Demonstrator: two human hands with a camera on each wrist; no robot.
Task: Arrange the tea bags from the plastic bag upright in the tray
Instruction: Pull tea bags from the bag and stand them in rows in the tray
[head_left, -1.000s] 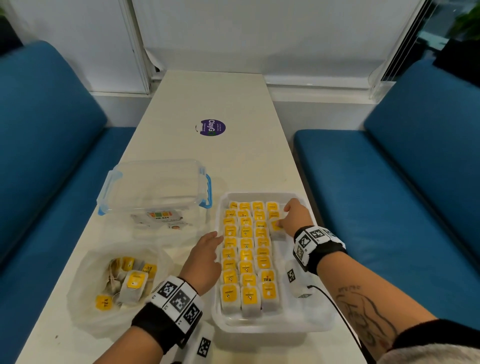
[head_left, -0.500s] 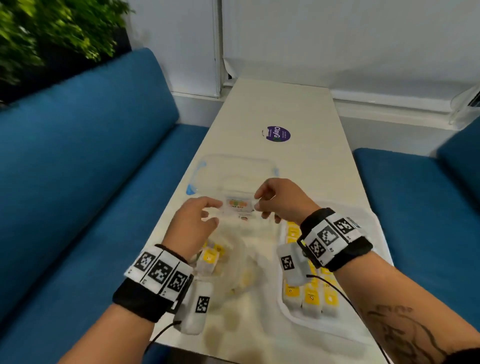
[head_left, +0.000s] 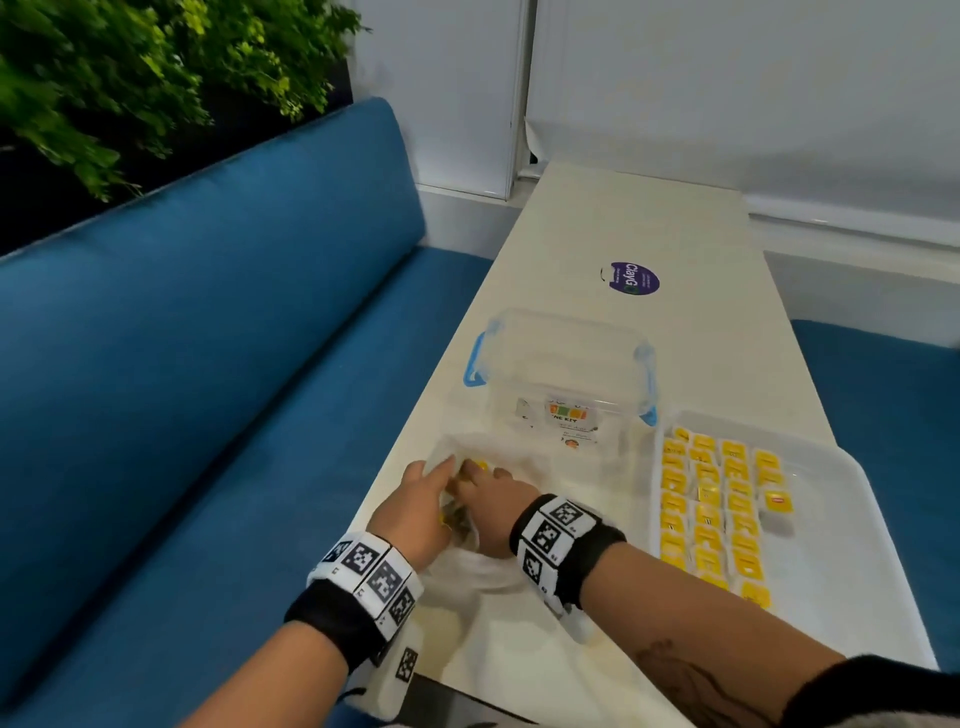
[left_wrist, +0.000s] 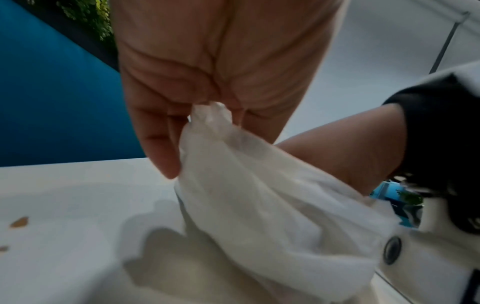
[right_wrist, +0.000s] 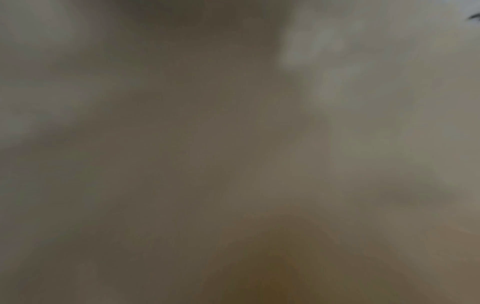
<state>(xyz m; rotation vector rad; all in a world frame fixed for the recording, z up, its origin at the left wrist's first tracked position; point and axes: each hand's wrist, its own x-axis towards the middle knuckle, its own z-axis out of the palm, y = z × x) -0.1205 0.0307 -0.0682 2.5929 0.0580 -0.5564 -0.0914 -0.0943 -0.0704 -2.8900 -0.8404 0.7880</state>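
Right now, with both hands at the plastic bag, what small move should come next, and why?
Probably the right hand should pinch one tea bag and lift it out: the left hand grips the plastic bag at its edge, and the tray has bare space.

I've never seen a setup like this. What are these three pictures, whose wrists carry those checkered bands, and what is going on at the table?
There is no robot here: a person wears three cameras. The wide picture comes from a camera on the head; the other two come from cameras on the wrists. The checkered bands are markers strapped on with them.

On the white table lie a thin plastic bag, a clear box with blue clips and a white tray with rows of yellow-labelled tea bags.

The left hand pinches the edge of the plastic bag, as the left wrist picture shows. The right hand reaches into the bag; its fingers are hidden, and the right wrist picture is only a brown blur.
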